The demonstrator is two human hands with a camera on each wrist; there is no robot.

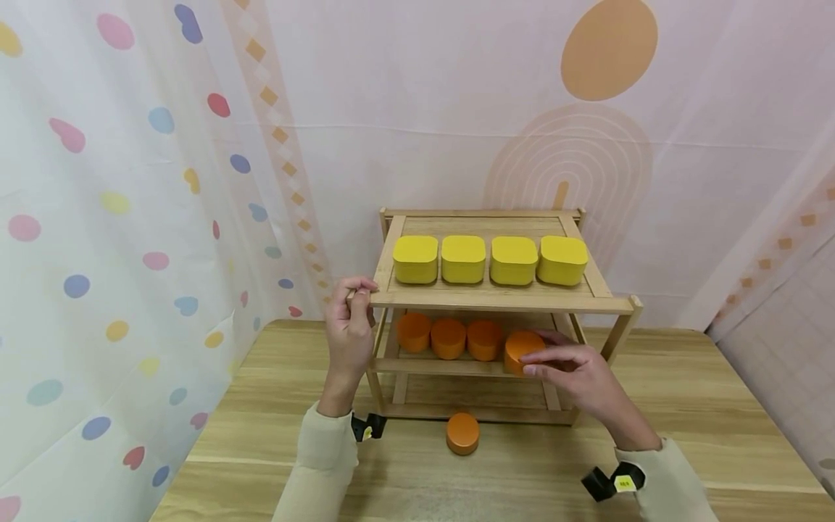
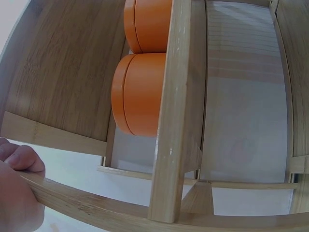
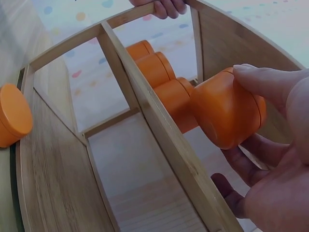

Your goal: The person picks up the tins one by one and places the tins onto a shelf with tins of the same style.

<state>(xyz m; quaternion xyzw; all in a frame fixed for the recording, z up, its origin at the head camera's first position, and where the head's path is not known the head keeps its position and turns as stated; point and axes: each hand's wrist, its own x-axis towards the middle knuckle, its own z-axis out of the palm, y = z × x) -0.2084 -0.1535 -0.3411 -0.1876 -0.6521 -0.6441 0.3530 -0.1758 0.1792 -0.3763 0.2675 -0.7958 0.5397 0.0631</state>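
My left hand (image 1: 351, 330) grips the left front corner of the wooden rack (image 1: 496, 300), its fingers curled over the top rail in the left wrist view. My right hand (image 1: 583, 377) holds a round orange tin (image 1: 522, 351) at the right end of the middle shelf. In the right wrist view, thumb and fingers pinch this tin (image 3: 224, 108), which is tilted, above the shelf's front rail. Three similar orange tins (image 1: 449, 339) stand in a row to its left on that shelf. Another orange tin (image 1: 462, 433) sits on the table before the rack.
Several yellow square tins (image 1: 464, 259) line the top shelf. The bottom shelf (image 1: 472, 392) shows bare wood. Wood-grain table (image 1: 261, 435) surrounds the rack, and a patterned curtain (image 1: 417, 109) hangs close behind it.
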